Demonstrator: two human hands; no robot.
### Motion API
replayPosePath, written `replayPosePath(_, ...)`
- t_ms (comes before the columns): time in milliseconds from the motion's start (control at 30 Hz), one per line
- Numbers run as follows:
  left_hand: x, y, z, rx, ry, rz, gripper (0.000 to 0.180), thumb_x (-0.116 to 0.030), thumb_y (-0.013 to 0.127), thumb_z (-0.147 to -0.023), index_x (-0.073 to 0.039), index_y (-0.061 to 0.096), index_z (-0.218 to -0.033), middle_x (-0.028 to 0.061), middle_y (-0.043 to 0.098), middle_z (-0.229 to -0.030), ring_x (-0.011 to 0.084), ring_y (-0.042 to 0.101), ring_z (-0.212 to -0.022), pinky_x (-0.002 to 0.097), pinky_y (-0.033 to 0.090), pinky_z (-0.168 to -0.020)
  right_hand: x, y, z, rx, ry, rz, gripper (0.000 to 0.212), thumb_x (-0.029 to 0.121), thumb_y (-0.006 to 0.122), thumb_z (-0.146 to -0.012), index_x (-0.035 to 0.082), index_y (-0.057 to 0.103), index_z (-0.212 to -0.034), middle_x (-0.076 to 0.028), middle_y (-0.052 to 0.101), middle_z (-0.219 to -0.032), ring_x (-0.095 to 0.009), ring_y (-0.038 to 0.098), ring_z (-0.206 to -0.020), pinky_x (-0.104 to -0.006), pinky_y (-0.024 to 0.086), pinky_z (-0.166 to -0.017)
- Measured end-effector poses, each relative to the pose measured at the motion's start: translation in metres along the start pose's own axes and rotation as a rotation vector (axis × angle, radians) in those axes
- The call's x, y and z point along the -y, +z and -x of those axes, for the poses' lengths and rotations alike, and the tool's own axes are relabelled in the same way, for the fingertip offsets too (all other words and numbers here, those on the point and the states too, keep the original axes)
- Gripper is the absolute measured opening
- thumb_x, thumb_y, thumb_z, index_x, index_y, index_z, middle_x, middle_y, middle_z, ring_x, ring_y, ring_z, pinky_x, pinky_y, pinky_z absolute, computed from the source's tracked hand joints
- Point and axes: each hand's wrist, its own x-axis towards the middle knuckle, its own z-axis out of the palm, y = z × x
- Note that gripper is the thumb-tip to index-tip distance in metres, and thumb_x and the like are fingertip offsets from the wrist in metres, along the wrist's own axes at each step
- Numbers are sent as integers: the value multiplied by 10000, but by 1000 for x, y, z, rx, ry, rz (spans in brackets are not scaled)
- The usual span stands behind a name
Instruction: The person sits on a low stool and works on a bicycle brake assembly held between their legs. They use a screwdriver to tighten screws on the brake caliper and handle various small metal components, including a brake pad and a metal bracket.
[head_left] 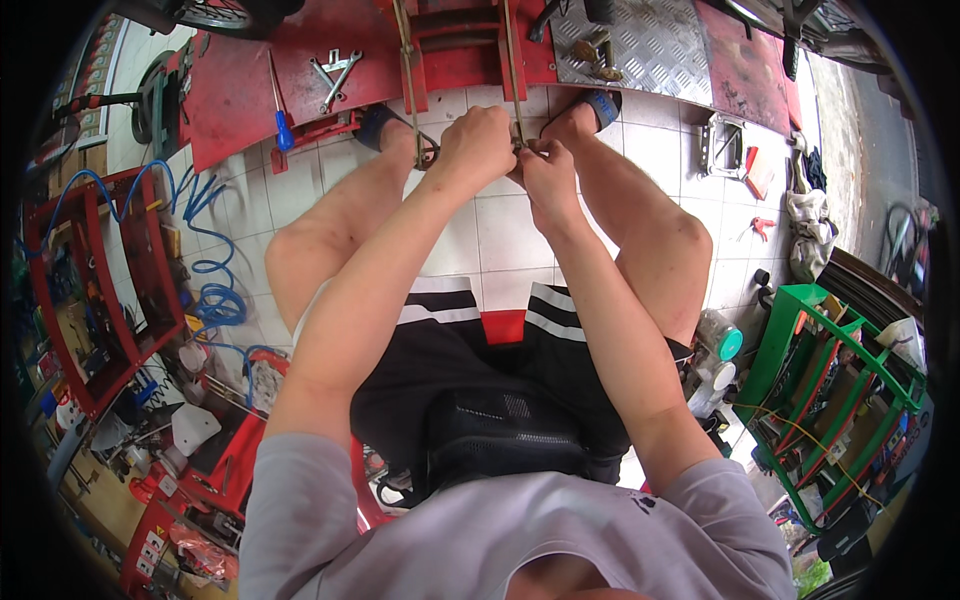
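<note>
Between my legs, two long, thin brownish metal arms, a left arm point(408, 75) and a right arm point(514, 75), reach toward me from a red metal frame point(457, 18). Both of my hands meet at the near end of the right arm. My left hand point(476, 146) is closed in a fist beside that end, its fingers hiding whatever it grips. Close against it, my right hand point(547, 178) pinches at the arm's tip, where a small dark piece shows between the hands. The exact kind of that piece is too small to tell.
A blue-handled screwdriver point(284, 130) and wrenches point(338, 80) lie on the red platform point(225, 75). Blue hose point(215, 300) coils on the left by a red rack point(105, 290). On the right are a green rack point(800, 325), red-handled pliers point(762, 228) and a metal bracket point(720, 147).
</note>
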Motion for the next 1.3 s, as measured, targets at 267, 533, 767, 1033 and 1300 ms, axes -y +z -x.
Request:
replayPosePath(267,1,-3,-2,-5,10,46,186,-61,663,-731,-9,730,-896,208,691,-857,347,676,-858,420,518,-779,3,3,2,-17,15,12,223,-43,479,-895,-152,433,-1084,-243,567,-1050,-299,664,-939,-356,587,-859)
replayPosePath(533,4,-5,-7,-35,-37,117,211,-30,610,-687,-46,753,-841,193,688,-790,320,682,-774,402,531,-711,1,2,-1,-2,12,28,231,-42,467,-898,-151,430,-1097,-250,578,-1072,-308,669,-956,-353,581,-884)
replayPosePath(767,9,3,-7,1,-61,141,250,-33,597,-687,-66,761,-872,179,694,-773,319,686,-755,399,538,-716,2,1,-1,20,19,11,234,-40,463,-907,-149,426,-1111,-254,568,-1091,-309,658,-980,-360,575,-899)
replayPosePath(1033,3,1,-6,13,-114,89,268,-51,604,-697,-40,753,-920,210,702,-837,311,701,-809,387,547,-752,-3,0,-2,-11,-2,-12,207,-24,487,-919,-132,446,-1091,-220,616,-997,-252,689,-857,-300,581,-731)
replayPosePath(1300,1,1,-8,-1,-109,88,259,-62,593,-703,-27,753,-903,210,698,-805,312,698,-811,388,543,-748,-1,0,-4,-20,-14,-12,203,-44,475,-907,-137,446,-1085,-226,616,-1001,-255,689,-874,-298,589,-758)
